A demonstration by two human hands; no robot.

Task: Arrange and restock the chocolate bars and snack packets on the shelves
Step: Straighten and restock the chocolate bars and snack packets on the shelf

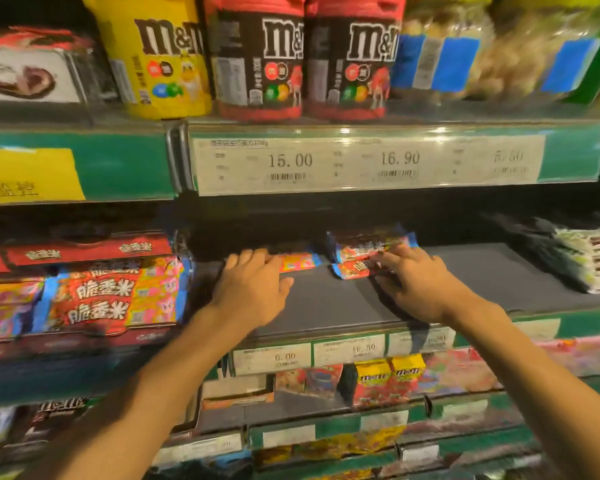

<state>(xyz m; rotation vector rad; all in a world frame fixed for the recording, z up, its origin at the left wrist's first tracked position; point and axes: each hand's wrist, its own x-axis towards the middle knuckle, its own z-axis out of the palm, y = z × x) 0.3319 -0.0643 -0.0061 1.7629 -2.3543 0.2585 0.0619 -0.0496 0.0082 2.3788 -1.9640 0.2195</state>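
Sliding both sets forward evenly would work best: the left hand [253, 289] rests flat-fingered on one chocolate packet [298, 261] far back on the dark shelf [482, 271], while the right hand [413, 278] pinches the small stack [368, 254] beside it.

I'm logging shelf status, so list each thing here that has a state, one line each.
Left hand: fingers laid flat on a single packet.
Right hand: fingers touching the stacked packets, grip unclear.
Middle shelf: mostly bare, few packets at the back.
Display box to the left: full of packets.
M&M's tubs on the upper shelf: upright, side by side.
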